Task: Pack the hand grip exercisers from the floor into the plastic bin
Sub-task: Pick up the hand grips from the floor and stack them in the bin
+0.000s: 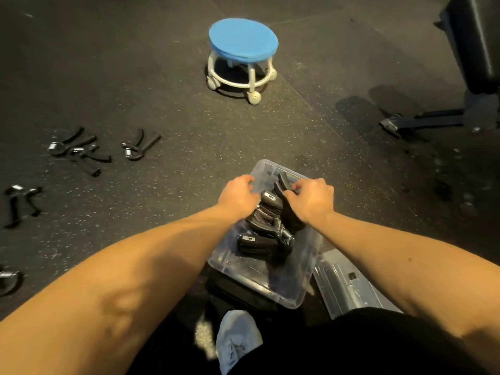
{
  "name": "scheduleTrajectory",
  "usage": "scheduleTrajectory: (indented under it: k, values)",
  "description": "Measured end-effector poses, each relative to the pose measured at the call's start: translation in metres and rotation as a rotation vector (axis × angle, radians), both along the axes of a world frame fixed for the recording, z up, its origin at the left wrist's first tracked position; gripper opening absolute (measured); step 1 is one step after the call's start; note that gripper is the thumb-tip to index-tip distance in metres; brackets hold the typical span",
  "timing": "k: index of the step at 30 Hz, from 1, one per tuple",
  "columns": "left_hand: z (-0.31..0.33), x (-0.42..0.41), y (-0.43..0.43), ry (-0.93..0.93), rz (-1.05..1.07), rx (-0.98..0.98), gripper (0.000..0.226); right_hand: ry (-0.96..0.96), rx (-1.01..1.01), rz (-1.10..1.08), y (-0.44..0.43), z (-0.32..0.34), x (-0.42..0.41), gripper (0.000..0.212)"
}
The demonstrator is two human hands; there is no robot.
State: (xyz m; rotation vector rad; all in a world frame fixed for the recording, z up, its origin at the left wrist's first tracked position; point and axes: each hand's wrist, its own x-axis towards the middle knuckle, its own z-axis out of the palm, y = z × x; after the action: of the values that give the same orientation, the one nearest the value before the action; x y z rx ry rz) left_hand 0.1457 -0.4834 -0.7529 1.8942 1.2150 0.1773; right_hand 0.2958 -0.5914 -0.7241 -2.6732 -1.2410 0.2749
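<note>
A clear plastic bin [295, 282] stands on the dark floor in front of me, with several black hand grip exercisers [266, 226] stacked inside. My right hand [313, 201] is over the bin, its fingers closed on the top exerciser [282, 182]. My left hand [238, 194] rests on the bin's far left rim with fingers curled; whether it grips the rim I cannot tell. More exercisers lie on the floor to the left: one [139, 146], a small cluster [78, 151], another [21, 204], and one at the frame's left edge [8, 282].
The bin's clear lid [349, 285] lies on the floor right of it. A blue-seated white rolling stool [242, 55] stands further back. A black bench and its metal base [422, 121] fill the upper right. My grey shoe [235, 339] is below the bin.
</note>
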Motion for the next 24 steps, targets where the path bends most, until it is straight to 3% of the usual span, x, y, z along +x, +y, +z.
scheduleTrajectory:
  k: [3, 7, 16, 20, 24]
  values:
    - [0.013, -0.028, 0.024, -0.034, 0.097, -0.031, 0.034, 0.267, 0.103, -0.002, 0.038, 0.021, -0.022, 0.023]
    - [0.025, -0.082, 0.059, -0.037, 0.202, -0.055, 0.03, 0.368, 0.095, 0.188, 0.084, 0.035, -0.07, 0.025]
    - [0.018, -0.264, 0.125, -0.073, 0.491, -0.152, 0.018, 0.308, -0.161, 0.605, 0.188, 0.07, -0.22, 0.032]
    - [-0.017, -0.357, 0.134, -0.055, 0.648, -0.206, 0.018, 0.3, -0.257, 0.733, 0.227, 0.049, -0.31, 0.034]
    - [-0.043, -0.447, 0.118, 0.095, 0.823, -0.191, 0.018, 0.383, -0.319, 0.849, 0.253, 0.001, -0.402, 0.028]
